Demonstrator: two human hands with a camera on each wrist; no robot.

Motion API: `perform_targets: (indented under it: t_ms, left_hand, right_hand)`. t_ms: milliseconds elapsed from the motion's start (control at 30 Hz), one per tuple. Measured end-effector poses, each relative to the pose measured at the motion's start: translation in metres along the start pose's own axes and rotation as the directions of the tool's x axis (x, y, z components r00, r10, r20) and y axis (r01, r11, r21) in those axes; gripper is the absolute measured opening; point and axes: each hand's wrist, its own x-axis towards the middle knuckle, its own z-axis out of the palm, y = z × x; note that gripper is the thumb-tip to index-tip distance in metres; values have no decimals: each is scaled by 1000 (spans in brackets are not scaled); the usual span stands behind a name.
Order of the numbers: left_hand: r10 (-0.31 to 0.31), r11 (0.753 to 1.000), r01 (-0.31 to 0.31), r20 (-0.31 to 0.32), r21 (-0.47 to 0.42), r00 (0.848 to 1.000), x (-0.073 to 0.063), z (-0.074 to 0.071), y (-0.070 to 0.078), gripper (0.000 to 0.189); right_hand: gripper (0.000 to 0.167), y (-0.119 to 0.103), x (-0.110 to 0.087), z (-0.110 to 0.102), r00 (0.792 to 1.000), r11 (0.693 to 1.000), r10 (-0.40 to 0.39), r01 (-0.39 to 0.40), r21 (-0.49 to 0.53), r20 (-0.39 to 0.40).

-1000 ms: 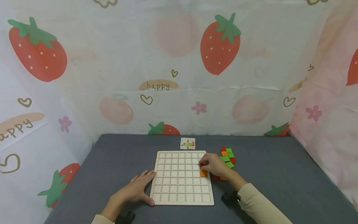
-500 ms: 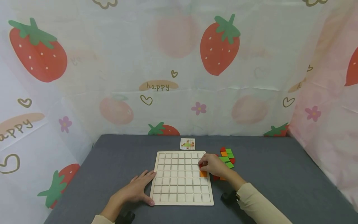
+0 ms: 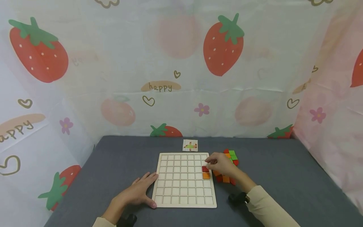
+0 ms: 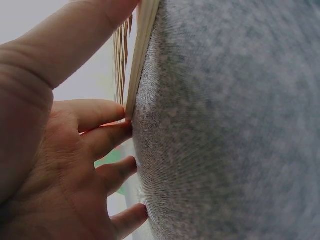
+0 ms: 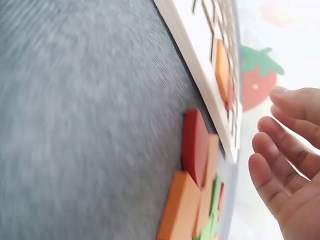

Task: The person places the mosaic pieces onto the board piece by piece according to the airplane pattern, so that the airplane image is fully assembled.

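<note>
A pale wooden grid board (image 3: 181, 183) lies on the grey table. In its right-hand column a red tile (image 3: 205, 169) sits directly behind an orange tile (image 3: 206, 175). My left hand (image 3: 136, 192) touches the board's left edge with fingers spread, the thumb at the near-left corner. My right hand (image 3: 222, 164) hovers over the board's right edge, just beside the red tile. In the right wrist view its loosely bent fingers (image 5: 272, 142) hold nothing and stand apart from the orange tile (image 5: 222, 70) on the board.
Loose red, orange and green tiles (image 3: 226, 179) lie right of the board, partly hidden under my right hand. Behind the board is a small picture card (image 3: 190, 145) with a coloured pattern. A strawberry-print curtain (image 3: 175, 119) hangs behind the table.
My right hand has let go of the red tile and moved slightly right and up, uncovering it on the board. The left hand has stayed in place.
</note>
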Motion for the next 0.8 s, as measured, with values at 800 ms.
perform_targets:
  t_ms: [800]
  left_hand:
    - [0,999,0,-12,37,1000,3,2,-2,113]
  right_hand:
    - [33,35,-36,-51,991,991,101,-108,-82,-94]
